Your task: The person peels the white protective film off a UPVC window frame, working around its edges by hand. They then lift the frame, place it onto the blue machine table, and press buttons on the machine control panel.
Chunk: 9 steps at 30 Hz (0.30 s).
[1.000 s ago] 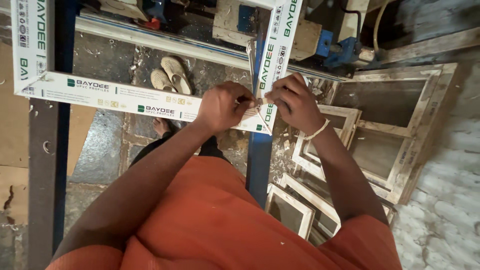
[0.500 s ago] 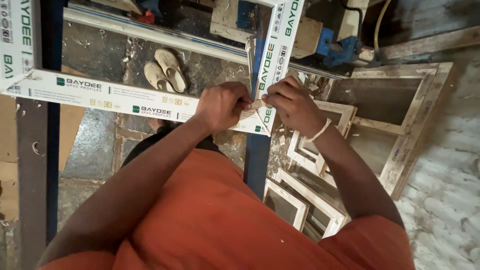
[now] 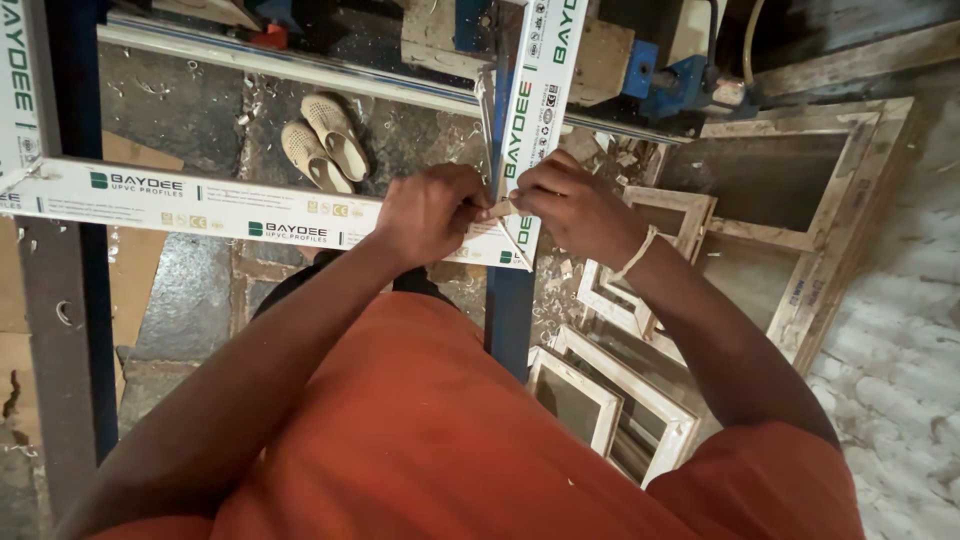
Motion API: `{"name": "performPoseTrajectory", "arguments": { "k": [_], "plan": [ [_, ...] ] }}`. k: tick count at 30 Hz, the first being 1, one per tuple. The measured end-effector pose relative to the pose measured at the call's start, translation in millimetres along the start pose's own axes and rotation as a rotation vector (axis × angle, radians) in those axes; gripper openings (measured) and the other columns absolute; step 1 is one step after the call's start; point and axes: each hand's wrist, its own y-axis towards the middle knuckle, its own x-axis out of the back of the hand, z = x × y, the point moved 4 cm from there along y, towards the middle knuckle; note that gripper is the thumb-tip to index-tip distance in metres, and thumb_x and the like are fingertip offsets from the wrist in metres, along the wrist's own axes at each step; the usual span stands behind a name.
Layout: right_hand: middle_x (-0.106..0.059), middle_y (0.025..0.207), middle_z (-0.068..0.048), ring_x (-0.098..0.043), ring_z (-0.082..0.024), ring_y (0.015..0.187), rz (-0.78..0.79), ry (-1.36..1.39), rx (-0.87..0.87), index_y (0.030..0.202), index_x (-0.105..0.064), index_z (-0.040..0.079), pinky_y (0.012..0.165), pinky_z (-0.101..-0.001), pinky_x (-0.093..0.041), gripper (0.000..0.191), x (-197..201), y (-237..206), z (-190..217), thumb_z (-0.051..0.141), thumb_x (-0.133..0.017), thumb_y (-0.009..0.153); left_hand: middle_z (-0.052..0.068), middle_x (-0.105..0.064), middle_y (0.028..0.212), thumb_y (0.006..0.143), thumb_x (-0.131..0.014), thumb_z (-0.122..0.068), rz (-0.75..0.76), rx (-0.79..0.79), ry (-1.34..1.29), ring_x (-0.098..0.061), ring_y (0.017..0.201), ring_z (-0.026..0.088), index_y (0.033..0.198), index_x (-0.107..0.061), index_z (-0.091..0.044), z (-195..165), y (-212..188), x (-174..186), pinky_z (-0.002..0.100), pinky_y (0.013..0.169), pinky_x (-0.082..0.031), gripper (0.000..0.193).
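Observation:
A white plastic window frame with printed film lies across a blue metal stand. Its near corner sits between my two hands. My left hand is closed on a small pale tool pressed at that corner. My right hand grips the same corner from the right, fingers curled on the upright white bar. A pale band circles my right wrist. My orange shirt fills the lower view.
A pair of beige sandals lies on the dusty floor beyond the frame. Several small wooden-looking frames are stacked at the right, with a bigger one behind. A blue machine stands at the top. Shavings litter the floor.
Both hands stay at the frame corner, with only small finger shifts. The view has drifted slightly, so the frame and sandals sit a little lower and to the left.

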Motion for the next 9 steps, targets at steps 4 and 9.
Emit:
{"name": "performPoseTrajectory", "arguments": {
  "k": [4, 9],
  "plan": [
    [-0.065, 0.104, -0.008, -0.06, -0.027, 0.102, 0.014, -0.009, 0.027, 0.099, -0.073, 0.001, 0.09, -0.0372, -0.054, 0.019, 1, 3, 0, -0.004, -0.074, 0.081, 0.004, -0.071, 0.093, 0.078, -0.067, -0.001, 0.032, 0.015, -0.008, -0.071, 0.091, 0.027, 0.094, -0.069, -0.011, 3, 0, -2, 0.043, 0.073, -0.057, 0.019],
    [-0.068, 0.104, -0.005, -0.061, -0.026, 0.105, 0.082, -0.093, 0.085, 0.095, -0.075, 0.005, 0.09, -0.0353, -0.055, 0.026, 0, 14, -1, -0.008, -0.072, 0.072, 0.004, -0.071, 0.095, 0.081, -0.068, -0.002, 0.037, -0.009, 0.047, -0.071, 0.096, 0.027, 0.092, -0.067, -0.01, 5, -2, -5, 0.044, 0.076, -0.057, 0.014]
  ]
}}
